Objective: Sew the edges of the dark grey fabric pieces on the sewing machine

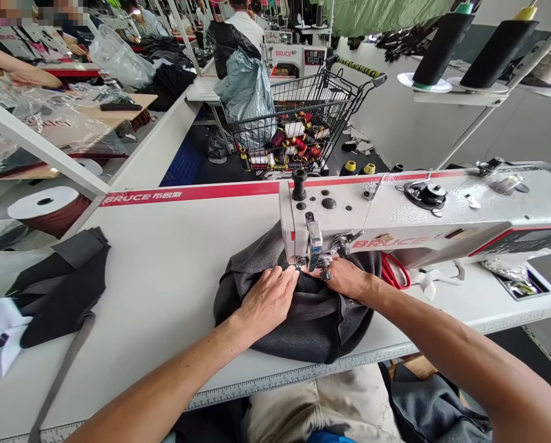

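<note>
A dark grey garment (298, 332) lies bunched on the white table under the head of a sewing machine (377, 215). My left hand (270, 298) rests on this cloth, its fingers drawn together and the tips at the left of the presser foot (324, 264). On the other side, my right hand (349, 278) grips the cloth close behind the foot, with its fingertips partly hidden by the machine parts. The needle and the seam beneath it cannot be made out clearly.
Dark fabric pieces (67, 283) and a grey strip (63, 381) lie at the left. A red cord loop (395, 271) is right of the garment. Beyond the table stands a cart (298, 129) of thread spools; black thread cones (444, 49) stand upper right. Other people work behind.
</note>
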Motion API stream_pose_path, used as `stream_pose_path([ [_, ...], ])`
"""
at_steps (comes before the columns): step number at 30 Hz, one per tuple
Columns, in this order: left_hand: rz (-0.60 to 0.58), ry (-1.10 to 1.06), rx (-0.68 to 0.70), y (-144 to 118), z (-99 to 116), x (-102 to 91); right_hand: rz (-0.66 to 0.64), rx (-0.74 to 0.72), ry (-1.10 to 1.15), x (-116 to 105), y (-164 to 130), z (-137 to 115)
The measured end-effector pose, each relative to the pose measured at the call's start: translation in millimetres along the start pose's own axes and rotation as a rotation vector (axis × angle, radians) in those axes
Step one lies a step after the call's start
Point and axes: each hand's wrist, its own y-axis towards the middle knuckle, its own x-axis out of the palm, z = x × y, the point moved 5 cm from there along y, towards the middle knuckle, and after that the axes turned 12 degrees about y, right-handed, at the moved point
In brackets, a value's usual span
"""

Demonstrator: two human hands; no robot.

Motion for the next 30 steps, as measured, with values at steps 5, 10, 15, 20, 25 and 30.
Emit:
stream_pose_path([
  [5,-0.014,-0.004,-0.002,2.0,-0.9,-1.3,0.000,-0.014,-0.012,-1.9,-2.4,-1.2],
  [10,-0.029,-0.012,0.007,3.2,-2.3,-1.6,-0.024,0.032,-0.010,-0.3,-1.6,0.6],
  [15,-0.005,0.002,0.019,3.1,-4.0,-0.7,-0.024,0.050,0.031,-1.2,2.5,-0.4],
  [20,0.009,0.002,0.016,3.5,-5.5,2.6,-0.047,0.073,0.033,-1.8,4.4,-0.1],
  [25,0.024,-0.001,0.013,4.7,-7.5,5.3,-0.043,0.092,0.013,-1.0,6.7,1.3],
  [30,0.030,0.001,0.017,5.6,-9.1,5.5,-0.029,0.101,-0.002,-1.3,7.4,1.1],
])
